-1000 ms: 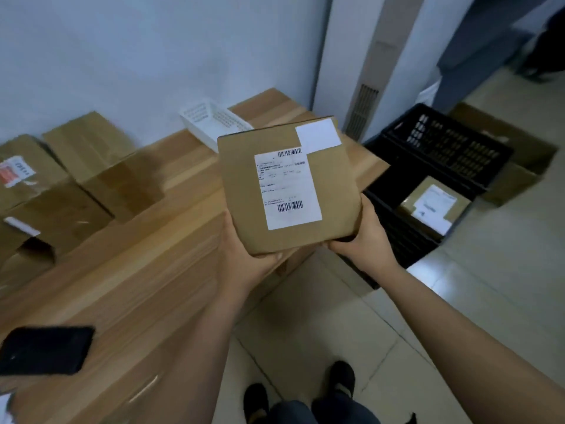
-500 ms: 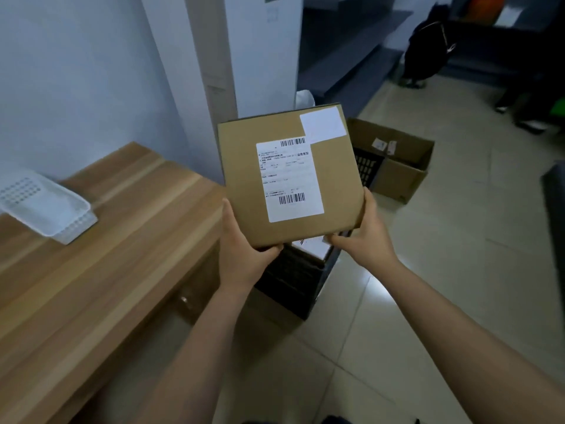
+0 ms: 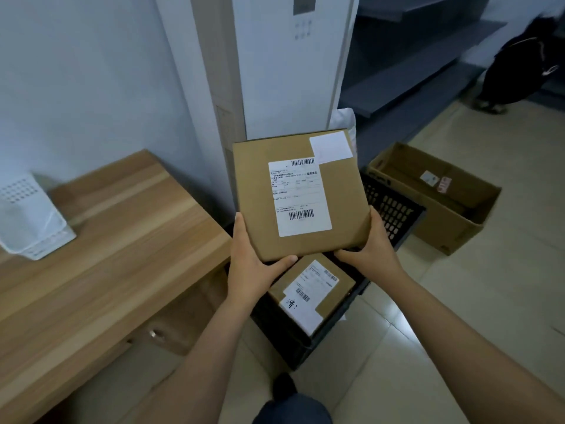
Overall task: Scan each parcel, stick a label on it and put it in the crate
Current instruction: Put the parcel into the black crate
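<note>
I hold a flat brown cardboard parcel (image 3: 260,194) in the air over the black plastic crate (image 3: 394,209) on the floor. It carries a white shipping label with barcodes and a small blank white sticker at its top right corner. My left hand (image 3: 250,267) grips its lower left corner, thumb on top. Its lower right edge is held by my right hand (image 3: 373,249). Inside the crate lies a smaller labelled parcel (image 3: 315,289), partly hidden by the one I hold.
A wooden table (image 3: 107,255) stands to the left with a white perforated basket (image 3: 27,218) on it. An open cardboard box (image 3: 452,218) sits on the floor behind the crate. A white cabinet rises beyond; a person stands far right.
My view has swung right from the table to the crate. The parcel stayed in both hands and now hangs lower, over the crate with the smaller parcel showing beneath.
</note>
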